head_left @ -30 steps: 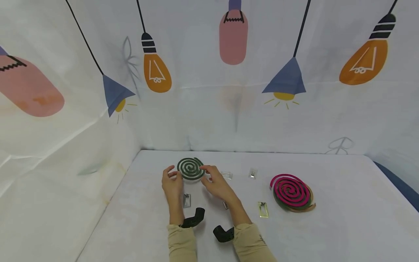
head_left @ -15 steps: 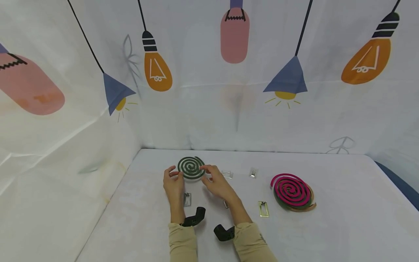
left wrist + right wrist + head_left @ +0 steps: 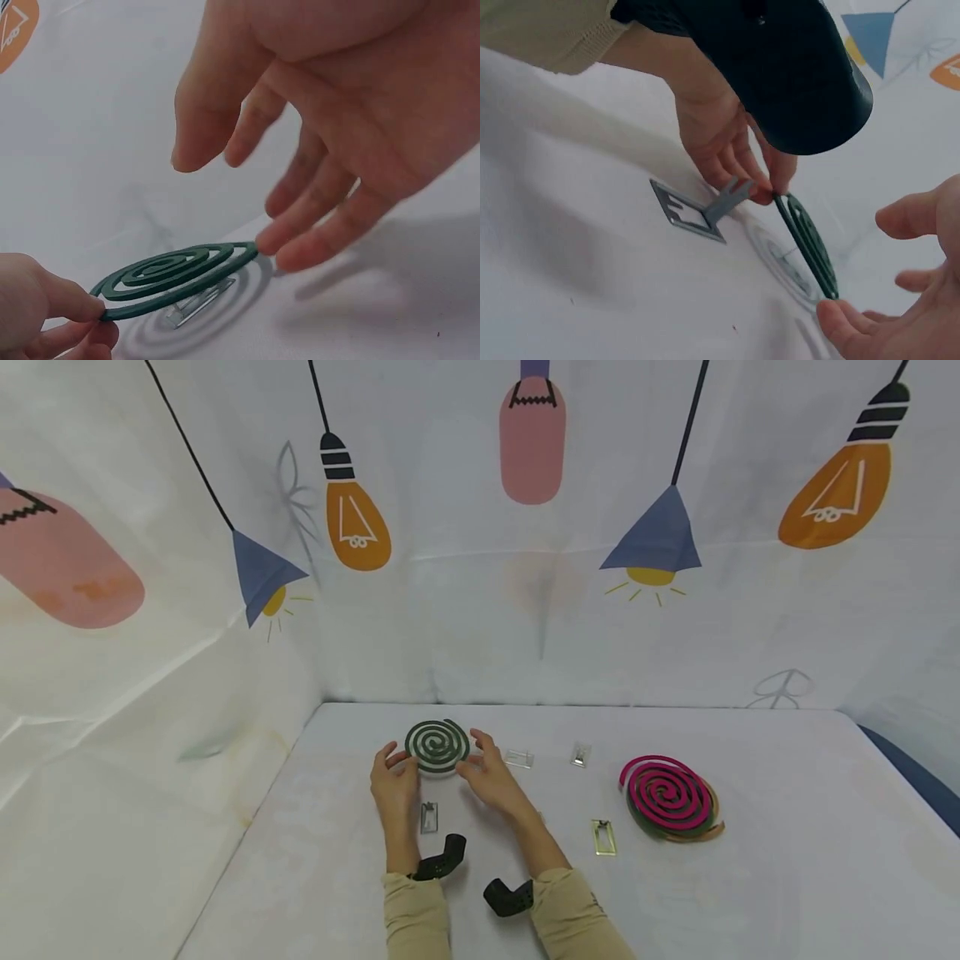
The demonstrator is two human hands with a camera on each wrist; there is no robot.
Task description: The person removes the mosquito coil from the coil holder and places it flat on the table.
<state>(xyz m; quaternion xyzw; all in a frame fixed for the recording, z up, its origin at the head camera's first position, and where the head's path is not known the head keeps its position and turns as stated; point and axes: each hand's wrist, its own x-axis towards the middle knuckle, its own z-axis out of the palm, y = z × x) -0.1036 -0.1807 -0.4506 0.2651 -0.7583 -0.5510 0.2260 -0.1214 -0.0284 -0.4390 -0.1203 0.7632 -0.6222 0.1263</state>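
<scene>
A dark green mosquito coil (image 3: 437,746) is held just above the white table, its shadow beneath it in both wrist views. My left hand (image 3: 395,787) pinches its near-left edge between thumb and fingers. On the opposite side, my right hand (image 3: 492,777) is spread, with fingertips (image 3: 831,315) touching the coil's edge. The right hand's other digits stand away from it. A silver metal coil stand (image 3: 429,818) with its prong bent up lies beside the left wrist. Another stand (image 3: 199,304) shows beneath the coil in the left wrist view.
A stack of coils (image 3: 670,797), pink on top with green and tan below, lies at the right. More small stands lie about: a gold one (image 3: 603,837), a silver one (image 3: 580,755) and a pale one (image 3: 519,758). A lamp-printed cloth (image 3: 480,635) hangs behind the table.
My right index finger has lifted off the coil's face, and the hand has shifted slightly. The left hand and the coil have stayed nearly in place.
</scene>
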